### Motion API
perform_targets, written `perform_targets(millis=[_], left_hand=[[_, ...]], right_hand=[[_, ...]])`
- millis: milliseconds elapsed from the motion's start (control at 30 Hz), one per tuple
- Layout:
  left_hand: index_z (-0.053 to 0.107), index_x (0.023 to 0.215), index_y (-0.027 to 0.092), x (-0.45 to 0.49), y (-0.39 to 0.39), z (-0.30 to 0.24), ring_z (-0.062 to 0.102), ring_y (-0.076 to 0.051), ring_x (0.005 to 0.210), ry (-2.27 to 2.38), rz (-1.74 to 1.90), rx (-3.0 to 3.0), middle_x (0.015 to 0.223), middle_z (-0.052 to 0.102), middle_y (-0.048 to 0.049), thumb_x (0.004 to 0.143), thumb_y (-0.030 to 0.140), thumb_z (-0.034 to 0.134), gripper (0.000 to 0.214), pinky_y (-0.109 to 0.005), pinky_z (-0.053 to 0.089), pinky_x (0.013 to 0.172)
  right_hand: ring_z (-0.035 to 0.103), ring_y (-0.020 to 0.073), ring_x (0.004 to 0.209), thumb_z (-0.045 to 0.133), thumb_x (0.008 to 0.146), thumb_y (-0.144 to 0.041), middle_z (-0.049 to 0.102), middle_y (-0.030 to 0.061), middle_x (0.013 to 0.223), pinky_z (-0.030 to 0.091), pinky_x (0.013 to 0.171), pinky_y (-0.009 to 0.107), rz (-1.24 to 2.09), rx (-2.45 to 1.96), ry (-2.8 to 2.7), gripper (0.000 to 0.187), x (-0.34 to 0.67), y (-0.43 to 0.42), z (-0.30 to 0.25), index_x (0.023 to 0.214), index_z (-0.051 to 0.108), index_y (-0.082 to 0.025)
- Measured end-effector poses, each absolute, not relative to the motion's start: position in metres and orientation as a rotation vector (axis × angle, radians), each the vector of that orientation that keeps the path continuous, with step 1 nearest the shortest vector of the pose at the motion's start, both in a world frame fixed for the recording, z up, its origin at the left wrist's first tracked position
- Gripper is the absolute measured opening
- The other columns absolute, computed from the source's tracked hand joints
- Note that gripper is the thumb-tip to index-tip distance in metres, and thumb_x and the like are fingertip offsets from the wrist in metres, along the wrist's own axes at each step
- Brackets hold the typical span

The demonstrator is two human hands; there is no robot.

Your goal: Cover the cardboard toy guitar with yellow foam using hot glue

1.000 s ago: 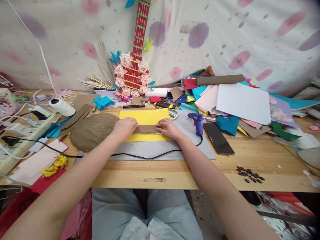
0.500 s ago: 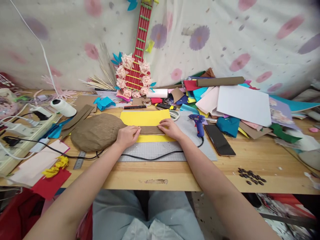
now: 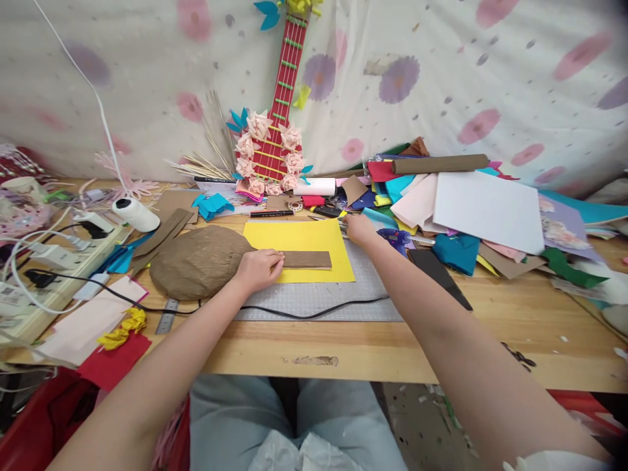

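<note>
A brown paper-covered piece [image 3: 201, 263], with a rounded body and a long flat neck [image 3: 308, 260], lies across a yellow sheet [image 3: 299, 234]. My left hand [image 3: 260, 269] is closed over the neck near the body, fingertips pressed on its surface against the sheet. Beyond the sheet's far right corner, my right hand [image 3: 362, 229] curls around scissors [image 3: 342, 224], whose handles it mostly hides. Just right of that hand lies a blue glue gun [image 3: 396, 237], partly covered by my forearm.
A grey cutting mat [image 3: 314, 302] lies under the sheet, crossed by a black cable [image 3: 314, 316]. A phone [image 3: 439, 278] is at right. Coloured paper [image 3: 485, 206] is piled behind. A flower-trimmed red paper guitar [image 3: 269, 157] leans at the back. A power strip [image 3: 53, 281] stands left.
My right hand has let go of the neck's end and moved back and right to the scissors. My left hand stays on the neck. The view has shifted slightly.
</note>
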State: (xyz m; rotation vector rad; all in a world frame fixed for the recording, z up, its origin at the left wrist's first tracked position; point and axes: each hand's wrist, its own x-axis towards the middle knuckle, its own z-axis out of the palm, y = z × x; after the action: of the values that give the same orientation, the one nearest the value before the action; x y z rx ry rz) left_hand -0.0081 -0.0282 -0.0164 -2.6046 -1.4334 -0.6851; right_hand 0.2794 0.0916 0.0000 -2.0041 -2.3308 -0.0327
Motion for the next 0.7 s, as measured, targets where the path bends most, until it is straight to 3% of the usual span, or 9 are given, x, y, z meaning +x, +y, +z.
perform_targets(millis=[333, 533, 700], left_hand=[[0.071, 0.095, 0.02, -0.011, -0.02, 0.005, 0.066, -0.018, 0.093, -1.449, -0.395, -2.766, 0.103, 0.071, -0.0015, 0.082, 0.026, 0.042, 0.033, -0.03, 0.052, 0.075], [0.07, 0.1, 0.023, -0.018, -0.015, 0.017, 0.063, -0.015, 0.101, -1.491, -0.222, -2.898, 0.109, 0.068, 0.0018, 0.08, 0.023, 0.043, 0.034, -0.027, 0.049, 0.084], [0.067, 0.107, 0.025, -0.024, -0.01, 0.023, 0.059, -0.014, 0.109, -1.519, -0.116, -3.018, 0.116, 0.065, 0.0031, 0.075, 0.017, 0.045, 0.04, -0.026, 0.046, 0.091]], right_hand=[[0.047, 0.0323, 0.115, 0.049, 0.081, -0.011, 0.061, 0.0197, 0.111, 0.044, 0.082, 0.037, -0.072, -2.186, -2.214, 0.032, 0.255, 0.122, 0.03, 0.109, 0.065, -0.011], [0.054, 0.0251, 0.104, 0.044, 0.087, -0.028, 0.066, 0.0103, 0.107, 0.045, 0.082, 0.033, 0.024, -1.716, -2.438, 0.03, 0.184, 0.14, 0.027, 0.103, 0.068, -0.02], [0.046, 0.0249, 0.116, 0.047, 0.085, -0.023, 0.058, 0.0095, 0.123, 0.04, 0.092, 0.034, 0.05, -1.515, -2.617, 0.038, 0.146, 0.152, 0.003, 0.121, 0.06, -0.019]])
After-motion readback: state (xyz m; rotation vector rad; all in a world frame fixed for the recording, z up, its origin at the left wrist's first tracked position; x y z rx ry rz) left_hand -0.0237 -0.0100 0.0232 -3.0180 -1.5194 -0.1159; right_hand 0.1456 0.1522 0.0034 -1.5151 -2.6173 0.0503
